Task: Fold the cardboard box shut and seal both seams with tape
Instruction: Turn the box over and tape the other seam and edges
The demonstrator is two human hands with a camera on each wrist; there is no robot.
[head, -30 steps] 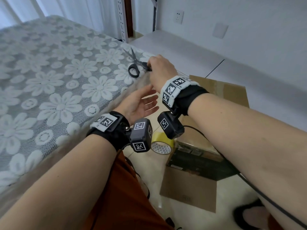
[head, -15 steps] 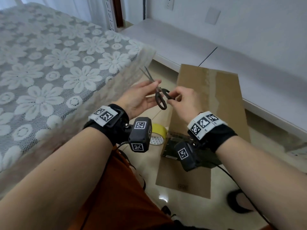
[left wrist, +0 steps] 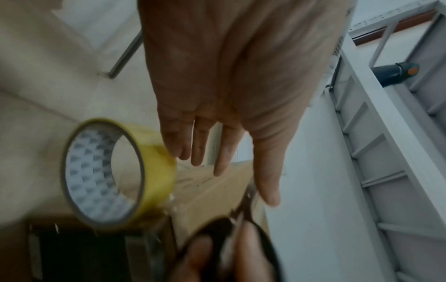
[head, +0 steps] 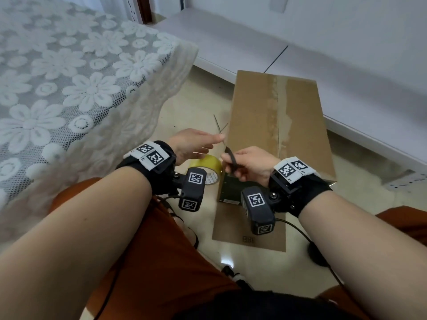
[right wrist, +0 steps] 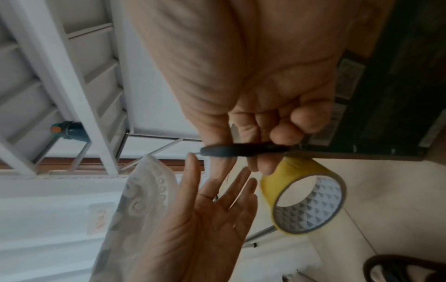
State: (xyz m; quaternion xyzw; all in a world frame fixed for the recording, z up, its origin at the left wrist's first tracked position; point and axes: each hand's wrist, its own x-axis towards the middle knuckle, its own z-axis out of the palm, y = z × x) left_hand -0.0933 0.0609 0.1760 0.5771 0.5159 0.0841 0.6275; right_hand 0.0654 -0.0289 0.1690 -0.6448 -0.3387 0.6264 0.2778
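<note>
A long cardboard box point(head: 275, 116) lies on the floor with a taped seam along its top. Its near end gapes dark, with one flap point(head: 249, 229) flat on the floor. A yellow tape roll point(head: 209, 167) point(left wrist: 103, 171) point(right wrist: 306, 198) stands on edge against that end. My right hand point(head: 251, 165) point(right wrist: 265, 95) grips the black handles of the scissors point(head: 231, 159) point(right wrist: 241, 149), blades slightly apart and pointing up and away. My left hand point(head: 201, 142) point(left wrist: 229, 95) point(right wrist: 205, 219) is flat with straight fingers, its fingertips at the blades, just above the roll.
A table under a white lace flower cloth point(head: 69, 88) overhangs on the left. A low white ledge point(head: 231, 42) runs behind the box. My orange-clad knees are at the bottom, and a black cable and a dark shoe point(head: 316, 252) lie right of the flap.
My right hand took the scissors off the table and brought them down to the box's near end. My left hand came down with it and now meets the blades above the tape roll.
</note>
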